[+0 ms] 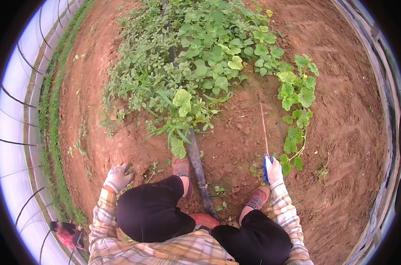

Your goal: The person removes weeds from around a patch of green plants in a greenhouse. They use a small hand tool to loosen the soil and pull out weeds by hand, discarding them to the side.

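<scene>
My right hand [274,170], in a white work glove with blue on its palm side, grips the near end of a long-handled hand tool [263,127]. Its thin brown shaft points away from me, and the far end rests at the reddish soil, where its head blends in. My left hand [118,178], in a dirt-stained white glove, is low over bare soil beside my knee. Its darkened fingers curl inward, and whether they hold anything is hidden. Ahead spreads a dense patch of low weeds [144,63]. A yellow-green vine [296,96] trails beyond my right hand.
A dark irrigation hose [199,169] runs between my feet into the plants. Translucent plastic sheeting [13,109] on dark hoops curves along the left, beside a grass strip [53,132]. Another person [69,235] is at the lower left. Something red [204,220] lies beneath me.
</scene>
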The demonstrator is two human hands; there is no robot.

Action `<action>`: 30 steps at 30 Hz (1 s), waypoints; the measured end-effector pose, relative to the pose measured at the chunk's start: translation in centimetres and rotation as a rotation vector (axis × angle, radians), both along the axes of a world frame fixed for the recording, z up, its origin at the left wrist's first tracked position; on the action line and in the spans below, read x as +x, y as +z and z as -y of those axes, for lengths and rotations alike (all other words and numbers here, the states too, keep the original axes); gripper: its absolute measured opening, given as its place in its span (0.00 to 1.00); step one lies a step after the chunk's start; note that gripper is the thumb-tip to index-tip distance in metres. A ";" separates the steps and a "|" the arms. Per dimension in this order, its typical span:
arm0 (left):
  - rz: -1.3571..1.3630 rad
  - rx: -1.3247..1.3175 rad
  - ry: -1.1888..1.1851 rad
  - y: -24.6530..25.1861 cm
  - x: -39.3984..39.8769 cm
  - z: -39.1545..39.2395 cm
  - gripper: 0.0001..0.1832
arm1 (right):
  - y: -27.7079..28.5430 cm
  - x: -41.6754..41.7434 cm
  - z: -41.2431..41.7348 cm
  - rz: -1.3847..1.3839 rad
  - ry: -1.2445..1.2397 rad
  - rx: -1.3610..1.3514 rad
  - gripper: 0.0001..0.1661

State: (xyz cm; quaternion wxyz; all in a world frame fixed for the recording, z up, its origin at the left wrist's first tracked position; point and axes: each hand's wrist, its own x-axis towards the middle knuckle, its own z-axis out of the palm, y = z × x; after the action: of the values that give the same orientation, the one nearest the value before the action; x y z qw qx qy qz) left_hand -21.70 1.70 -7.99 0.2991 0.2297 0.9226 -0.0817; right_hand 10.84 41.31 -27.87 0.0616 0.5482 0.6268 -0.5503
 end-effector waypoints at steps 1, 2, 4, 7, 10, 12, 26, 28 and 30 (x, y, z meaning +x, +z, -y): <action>-0.009 0.161 -0.153 0.3 -1.0 -4.8 0.18 | 0.6 -0.6 0.1 0.012 0.005 -0.018 0.25; 0.131 0.383 -0.258 0.4 -1.6 -10.5 0.19 | 0.9 -0.8 0.0 0.012 -0.013 -0.026 0.25; 0.573 0.502 -0.354 -1.2 -1.3 -19.8 0.23 | 1.1 -0.9 0.3 0.014 -0.050 -0.052 0.24; 0.507 0.483 -0.677 -10.2 0.6 -28.2 0.28 | -0.5 0.1 0.8 -0.061 -0.130 -0.081 0.23; 0.015 0.248 -0.746 -16.7 1.2 -34.7 0.29 | 0.4 -0.5 1.1 -0.059 -0.124 -0.050 0.22; -0.176 0.067 -0.740 -20.0 0.4 -37.7 0.27 | 0.4 -0.5 0.5 0.016 -0.077 -0.073 0.20; 0.049 0.280 -0.412 -21.9 -7.1 -32.1 0.25 | -2.3 0.5 -0.3 0.063 -0.007 0.145 0.28; 0.049 0.093 -0.486 -20.2 -4.6 -32.6 0.32 | -1.6 -0.6 0.5 0.007 0.061 0.312 0.28; 0.074 -0.012 -0.499 -20.5 -3.2 -32.7 0.33 | -1.8 -2.3 0.6 -0.008 0.221 0.274 0.28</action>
State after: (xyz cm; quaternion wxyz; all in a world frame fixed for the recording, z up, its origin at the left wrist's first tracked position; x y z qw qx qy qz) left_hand -24.92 34.40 -28.51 0.3046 0.4514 0.8253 -0.1497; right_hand 8.55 40.75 -29.71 0.0438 0.4773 0.7526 -0.4516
